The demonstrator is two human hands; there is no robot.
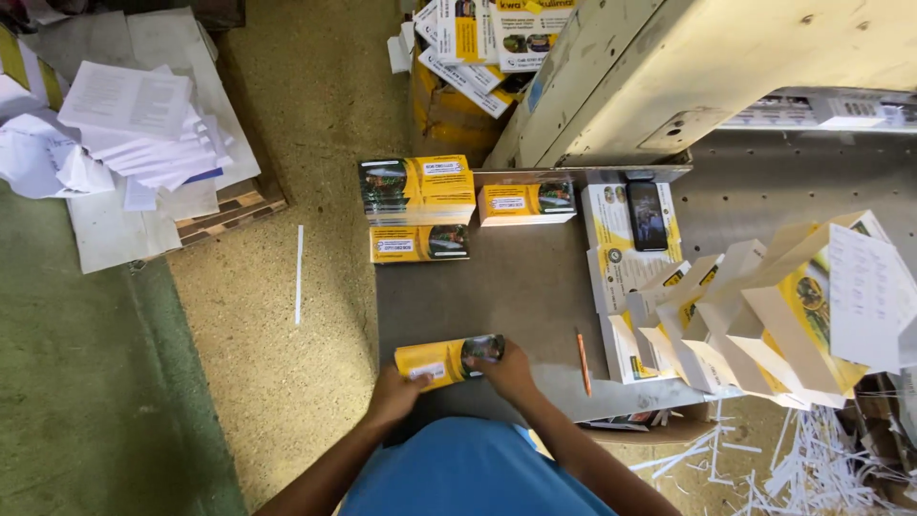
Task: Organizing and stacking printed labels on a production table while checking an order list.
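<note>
Both hands are gripping a small stack of yellow leaflets at the near edge of the grey metal table: the left hand is closing its fingers around the stack's left end, while the right hand is clamping its fingers over the dark-printed right end. The stack is lying flat and slightly tilted, just in front of the person's blue shirt. An orange pencil is lying on the table just right of the right hand. Farther back, three more yellow stacks are sitting near the far edge: a thick one, a thinner one just in front of it, and another to the right. A black phone is resting on flat printed sheets, and fanned bundles of cards are leaning at the right. Loose white papers are piling on a pallet on the floor at the left
</note>
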